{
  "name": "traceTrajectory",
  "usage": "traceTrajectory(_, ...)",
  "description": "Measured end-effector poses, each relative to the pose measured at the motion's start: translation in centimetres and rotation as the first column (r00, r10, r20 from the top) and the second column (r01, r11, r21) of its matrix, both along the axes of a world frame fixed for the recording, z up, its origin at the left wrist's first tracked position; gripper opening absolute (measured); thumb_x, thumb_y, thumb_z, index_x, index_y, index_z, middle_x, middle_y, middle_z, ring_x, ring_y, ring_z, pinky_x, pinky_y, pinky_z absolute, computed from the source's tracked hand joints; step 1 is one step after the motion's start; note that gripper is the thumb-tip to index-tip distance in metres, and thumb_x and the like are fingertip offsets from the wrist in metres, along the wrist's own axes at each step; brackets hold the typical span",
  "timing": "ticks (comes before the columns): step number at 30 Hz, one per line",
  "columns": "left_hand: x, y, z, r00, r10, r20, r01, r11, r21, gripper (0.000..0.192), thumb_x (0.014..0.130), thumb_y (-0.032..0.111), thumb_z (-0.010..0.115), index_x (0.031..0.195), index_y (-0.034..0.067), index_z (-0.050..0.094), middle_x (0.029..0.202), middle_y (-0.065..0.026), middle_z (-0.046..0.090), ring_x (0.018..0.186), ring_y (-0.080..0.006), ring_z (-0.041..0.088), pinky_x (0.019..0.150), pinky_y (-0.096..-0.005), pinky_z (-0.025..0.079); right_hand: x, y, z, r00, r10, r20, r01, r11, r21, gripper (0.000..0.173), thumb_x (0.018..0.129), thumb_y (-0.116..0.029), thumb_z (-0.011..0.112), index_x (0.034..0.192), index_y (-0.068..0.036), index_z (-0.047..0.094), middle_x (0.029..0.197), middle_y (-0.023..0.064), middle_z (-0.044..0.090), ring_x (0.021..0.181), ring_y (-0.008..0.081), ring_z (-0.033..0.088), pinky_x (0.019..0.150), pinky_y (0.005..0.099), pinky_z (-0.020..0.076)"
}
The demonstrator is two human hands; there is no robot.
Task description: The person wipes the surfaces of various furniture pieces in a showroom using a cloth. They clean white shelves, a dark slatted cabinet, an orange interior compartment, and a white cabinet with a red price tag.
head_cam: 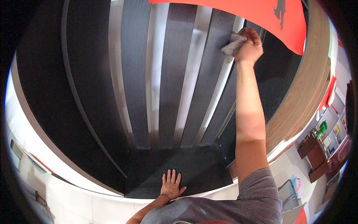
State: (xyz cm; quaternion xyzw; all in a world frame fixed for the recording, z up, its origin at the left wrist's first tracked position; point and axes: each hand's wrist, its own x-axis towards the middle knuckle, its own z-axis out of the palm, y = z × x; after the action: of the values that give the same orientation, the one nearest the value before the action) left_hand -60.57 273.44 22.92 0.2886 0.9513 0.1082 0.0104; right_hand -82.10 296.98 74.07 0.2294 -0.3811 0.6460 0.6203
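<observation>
My right hand [249, 46] is raised at the upper right, its fingers closed on a crumpled grey cloth [234, 44]. The cloth lies against or just in front of dark wood-grain slats [179, 72] with pale gaps between them; whether it touches them is hard to tell. Low in the middle, my left hand [171, 184] rests palm down with fingers spread on a black panel or shelf [195, 168] at the foot of the slats.
A red sheet with black marks [237, 8] hangs over the top right. A wooden frame [299, 92] curves down the right side. Beyond it stand a chair [289, 190], brown furniture [314, 156] and a green plant [322, 128]. Light floor tiles [106, 210] show below.
</observation>
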Motion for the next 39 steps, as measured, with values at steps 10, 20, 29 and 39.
traceTrajectory(10,-0.1,0.0,0.1,1.0,0.003,0.003,-0.003,1.0,0.0,0.08,0.089,0.059,0.047,0.148,0.01,0.028,0.155,-0.0218,0.012,0.144,-0.0396,0.006,0.113,-0.057,0.005,-1.1,-3.0,3.8,0.89,-0.327,-0.317,0.386,0.911,0.146,0.027,0.086,0.01,0.046,0.105,0.001,0.064,0.105,0.0053,0.065,0.095,0.0139,0.059,0.089,0.0284,0.0471)
traceTrajectory(20,-0.1,0.0,0.1,0.999,0.014,0.037,-0.014,1.0,-0.012,0.081,0.089,0.061,0.045,0.149,0.01,0.027,0.156,-0.0211,0.011,0.145,-0.0392,0.004,0.114,-0.0558,0.004,-3.2,-2.7,-1.2,0.313,-0.805,-0.504,0.849,0.0,0.528,0.055,0.08,-0.035,0.063,0.131,-0.015,0.055,0.141,0.0102,0.047,0.14,0.0376,0.026,0.105,0.0724,0.0032)
traceTrajectory(29,-0.3,-0.2,0.2,0.999,0.018,0.026,-0.017,1.0,-0.016,0.08,0.089,0.061,0.045,0.149,0.01,0.028,0.156,-0.0214,0.011,0.144,-0.0395,0.005,0.114,-0.0559,0.003,-0.1,-3.8,0.8,0.362,-0.803,-0.473,0.775,-0.023,0.632,0.072,0.079,-0.04,0.065,0.141,-0.011,0.042,0.149,0.0193,0.028,0.136,0.0432,0.022,0.113,0.0562,0.0139)
traceTrajectory(39,0.1,-0.2,0.6,1.0,0.004,-0.002,-0.004,1.0,-0.029,0.081,0.089,0.061,0.046,0.147,0.008,0.028,0.155,-0.0224,0.014,0.144,-0.0403,0.009,0.113,-0.0576,0.006,-1.2,-5.4,-2.5,0.328,-0.815,-0.477,0.855,0.042,0.516,0.053,0.071,-0.019,0.07,0.122,-0.01,0.057,0.147,0.0182,0.035,0.136,0.0469,0.027,0.109,0.0547,0.0271)
